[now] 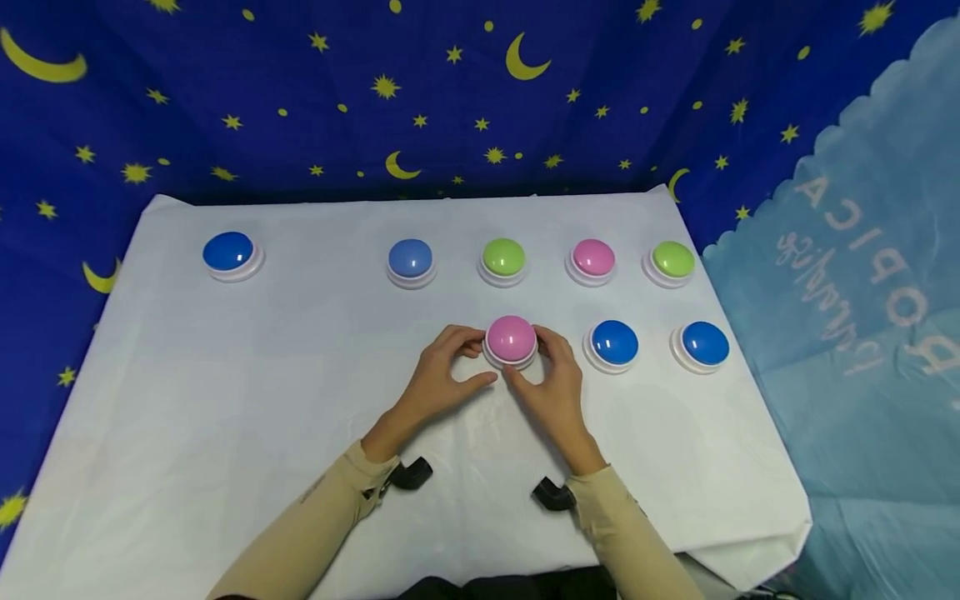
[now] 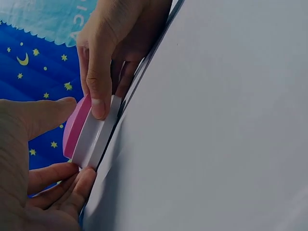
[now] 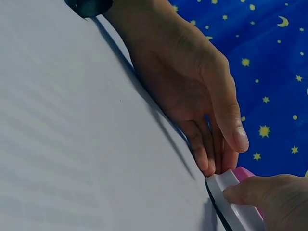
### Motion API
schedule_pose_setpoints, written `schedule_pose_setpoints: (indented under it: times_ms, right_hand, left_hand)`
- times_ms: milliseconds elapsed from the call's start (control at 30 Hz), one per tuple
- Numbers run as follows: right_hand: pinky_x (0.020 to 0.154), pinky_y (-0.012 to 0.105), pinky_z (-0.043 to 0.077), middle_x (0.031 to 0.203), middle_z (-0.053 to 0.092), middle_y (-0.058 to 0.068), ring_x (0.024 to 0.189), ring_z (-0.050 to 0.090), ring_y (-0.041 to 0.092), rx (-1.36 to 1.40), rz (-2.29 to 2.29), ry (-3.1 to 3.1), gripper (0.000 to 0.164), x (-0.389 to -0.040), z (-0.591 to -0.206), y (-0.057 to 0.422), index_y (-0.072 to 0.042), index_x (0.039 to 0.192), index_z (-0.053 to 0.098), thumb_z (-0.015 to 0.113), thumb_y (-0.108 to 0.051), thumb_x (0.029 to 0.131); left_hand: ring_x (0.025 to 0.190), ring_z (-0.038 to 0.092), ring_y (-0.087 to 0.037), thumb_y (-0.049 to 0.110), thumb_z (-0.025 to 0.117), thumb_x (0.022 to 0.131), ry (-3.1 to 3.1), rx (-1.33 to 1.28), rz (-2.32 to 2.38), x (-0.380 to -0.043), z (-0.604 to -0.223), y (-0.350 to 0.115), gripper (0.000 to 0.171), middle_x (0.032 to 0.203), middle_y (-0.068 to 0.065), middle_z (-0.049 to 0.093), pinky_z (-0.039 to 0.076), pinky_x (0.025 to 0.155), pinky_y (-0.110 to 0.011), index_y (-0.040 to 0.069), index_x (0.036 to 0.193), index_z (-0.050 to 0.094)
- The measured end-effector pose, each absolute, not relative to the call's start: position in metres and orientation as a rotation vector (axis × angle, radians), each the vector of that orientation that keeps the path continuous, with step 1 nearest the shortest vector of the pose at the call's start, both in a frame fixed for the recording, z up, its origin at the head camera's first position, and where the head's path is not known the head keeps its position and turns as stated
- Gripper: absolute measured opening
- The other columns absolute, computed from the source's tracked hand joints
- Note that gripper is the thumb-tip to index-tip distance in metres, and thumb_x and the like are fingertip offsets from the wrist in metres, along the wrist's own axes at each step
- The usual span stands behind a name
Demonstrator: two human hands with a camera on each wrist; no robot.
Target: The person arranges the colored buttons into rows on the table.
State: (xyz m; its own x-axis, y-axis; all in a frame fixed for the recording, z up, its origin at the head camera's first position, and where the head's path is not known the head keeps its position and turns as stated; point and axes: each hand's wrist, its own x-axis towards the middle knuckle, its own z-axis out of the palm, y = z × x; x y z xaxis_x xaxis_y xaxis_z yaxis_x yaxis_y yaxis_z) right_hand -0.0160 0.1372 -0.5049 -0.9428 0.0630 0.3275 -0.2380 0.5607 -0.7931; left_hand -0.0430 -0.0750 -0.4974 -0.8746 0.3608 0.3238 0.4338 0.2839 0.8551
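A pink dome push button (image 1: pixel 512 338) with a white base sits on the white-covered table between both hands. My right hand (image 1: pixel 553 392) grips its base, thumb at the near side and fingers along the right side. The left hand (image 1: pixel 442 372) reaches in from the left, its fingertips at the base's left edge. In the left wrist view, the left thumb (image 2: pixel 53 113) stands apart from the white base (image 2: pixel 91 139). The right wrist view shows the left fingers (image 3: pixel 204 149) fairly straight against the button, partly cut off by the frame.
Right of the hands are two blue buttons (image 1: pixel 615 342) (image 1: pixel 705 343). Behind stands a row: blue (image 1: pixel 410 259), green (image 1: pixel 503 257), pink (image 1: pixel 593 257) and green (image 1: pixel 672 260) buttons. Another blue button (image 1: pixel 228 252) is far left. A starry blue cloth (image 1: pixel 450 100) hangs behind the table (image 1: pixel 225 400).
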Motion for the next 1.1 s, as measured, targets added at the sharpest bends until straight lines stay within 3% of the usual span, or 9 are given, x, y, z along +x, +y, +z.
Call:
schedule_pose_setpoints:
  times_ms: [400, 867, 1100]
  right_hand:
    - [0.105, 0.045, 0.054, 0.137, 0.063, 0.018, 0.125, 0.063, 0.032, 0.102, 1.312, -2.505, 0.075, -0.0147, -0.5023, 0.1384, 0.000, 0.143, 0.058, 0.092, -0.013, 0.077]
    - [0.103, 0.047, 0.054, 0.136, 0.063, 0.019, 0.123, 0.060, 0.035, 0.127, 1.237, -2.523, 0.076, -0.0138, -0.5015, 0.1360, 0.002, 0.142, 0.057, 0.092, -0.018, 0.078]
    - [0.112, 0.050, 0.048, 0.144, 0.058, 0.021, 0.134, 0.055, 0.035, 0.134, 1.192, -2.487, 0.094, -0.0121, -0.5004, 0.1313, 0.004, 0.150, 0.050, 0.097, -0.028, 0.075]
  left_hand:
    - [0.106, 0.071, -0.030, 0.013, 0.092, 0.081, -2.468, -0.816, -1.657, -0.0445, -0.4983, -0.0759, 0.064, 0.126, -0.020, 0.066, 0.059, 0.099, -0.040, -0.006, 0.135, 0.064]
    - [0.106, 0.072, -0.031, 0.007, 0.087, 0.085, -2.435, -0.825, -1.674, -0.0442, -0.4982, -0.0783, 0.051, 0.123, -0.020, 0.068, 0.059, 0.097, -0.041, -0.006, 0.130, 0.067]
    - [0.099, 0.073, -0.028, 0.006, 0.083, 0.090, -2.373, -0.753, -1.704, -0.0436, -0.5008, -0.0846, 0.029, 0.118, -0.016, 0.071, 0.061, 0.092, -0.039, -0.003, 0.116, 0.073]
